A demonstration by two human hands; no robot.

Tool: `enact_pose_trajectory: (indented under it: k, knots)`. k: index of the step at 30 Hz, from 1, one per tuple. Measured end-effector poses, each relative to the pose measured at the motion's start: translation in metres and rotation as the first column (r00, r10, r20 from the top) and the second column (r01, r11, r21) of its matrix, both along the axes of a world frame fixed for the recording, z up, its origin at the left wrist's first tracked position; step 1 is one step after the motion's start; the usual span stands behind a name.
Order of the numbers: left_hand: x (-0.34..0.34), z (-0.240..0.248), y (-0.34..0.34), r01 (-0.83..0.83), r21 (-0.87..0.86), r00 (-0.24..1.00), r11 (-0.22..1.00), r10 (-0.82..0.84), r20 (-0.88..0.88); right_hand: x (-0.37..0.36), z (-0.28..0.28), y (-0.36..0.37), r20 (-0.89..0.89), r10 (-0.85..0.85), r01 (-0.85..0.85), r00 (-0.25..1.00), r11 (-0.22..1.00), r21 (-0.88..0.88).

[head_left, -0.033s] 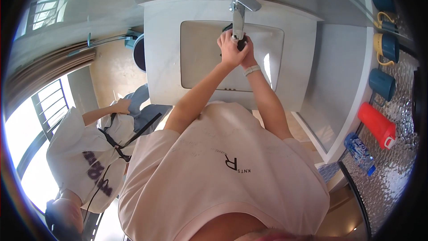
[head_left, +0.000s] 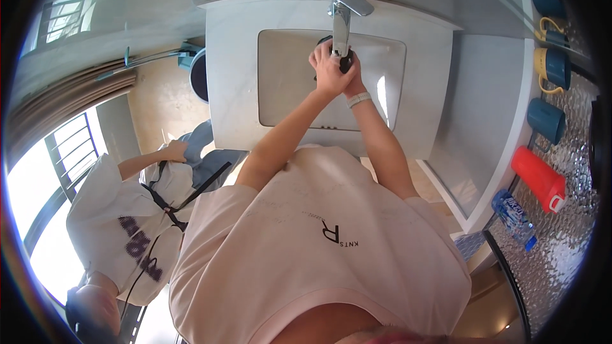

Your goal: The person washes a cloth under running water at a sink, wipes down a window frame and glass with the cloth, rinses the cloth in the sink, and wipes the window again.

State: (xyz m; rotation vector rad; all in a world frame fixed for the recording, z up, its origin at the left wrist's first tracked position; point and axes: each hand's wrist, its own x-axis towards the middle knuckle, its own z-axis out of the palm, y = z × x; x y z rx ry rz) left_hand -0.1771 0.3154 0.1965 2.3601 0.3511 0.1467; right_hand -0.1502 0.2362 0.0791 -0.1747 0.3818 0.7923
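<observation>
Both my hands are together over the white sink basin (head_left: 280, 99), right under the chrome faucet (head_left: 342, 32). My left hand (head_left: 327, 74) curls around a small black object (head_left: 346, 62), fingers bent over its left side. From the other side my right hand (head_left: 354, 79), with a pale band on the wrist, closes on the same object. Only dark bits of it show between the fingers and beneath the spout, so its kind cannot be made out. Whether water is running is unclear.
A white countertop (head_left: 233, 76) surrounds the basin. On the shelf to the right stand blue mugs (head_left: 546, 120), a red bottle (head_left: 539, 178) and a clear bottle with a blue label (head_left: 513, 216). Another person (head_left: 127, 229) in white is at my left. A dark round bin (head_left: 200, 75) sits beside the counter.
My hands and the black object have shifted very slightly under the faucet; the grip is the same. The other person's head has moved a little.
</observation>
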Motion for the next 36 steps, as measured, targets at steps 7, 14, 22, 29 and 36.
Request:
enact_pose_trajectory:
  k: [7,14,22,29,36]
  knots:
    - [0.001,-0.019,0.034,0.119,-0.012,0.953,0.993,-0.111,0.280,-0.009,0.027,0.020,-0.131,-0.058,0.034,0.990,0.984,-0.173]
    - [0.006,-0.028,0.039,-0.227,-0.560,0.929,0.797,0.350,0.122,-0.022,0.064,0.031,-0.354,0.046,-0.121,0.934,0.973,-0.194]
    - [-0.010,-0.028,0.029,-0.185,-0.344,0.976,0.920,0.214,0.046,-0.006,0.023,0.017,-0.190,-0.036,-0.007,0.981,0.975,-0.220]
    - [-0.001,-0.025,0.052,0.110,0.074,0.889,0.991,-0.131,0.439,-0.005,0.034,0.036,-0.144,0.085,-0.137,0.986,0.906,-0.401]
    - [-0.017,-0.075,0.034,-0.429,-0.238,0.894,0.872,0.371,-0.251,-0.022,0.025,0.040,-0.158,0.393,-0.385,0.906,0.611,-0.691]
